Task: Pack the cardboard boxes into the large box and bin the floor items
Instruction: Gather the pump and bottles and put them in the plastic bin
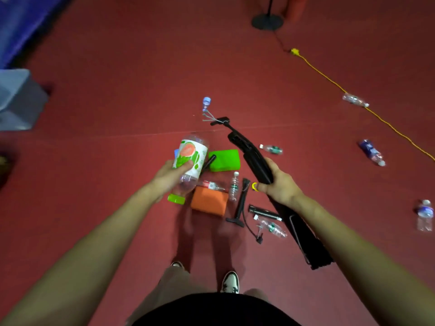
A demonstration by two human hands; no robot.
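My left hand (pixel 173 176) grips a large clear plastic bottle (pixel 191 156) with a green and white label and a green cap, held above the red floor. My right hand (pixel 279 183) holds a long black folded object (pixel 249 151) that slants from upper left to lower right. Below them on the floor lie a green pouch (pixel 224 160), an orange pouch (pixel 209 201), a small clear bottle (pixel 234 187), a black hand pump (pixel 240 203), a black tube (pixel 263 211) and a crushed bottle (pixel 271 228).
More bottles lie scattered: one with a blue cap (pixel 206 102), one at mid-right (pixel 271 149), and three further right (pixel 354 100), (pixel 372 151), (pixel 424 215). A yellow cable (pixel 348 92) crosses the right side. A black stand base (pixel 267 21) sits far back; a grey bin (pixel 16 100) at left.
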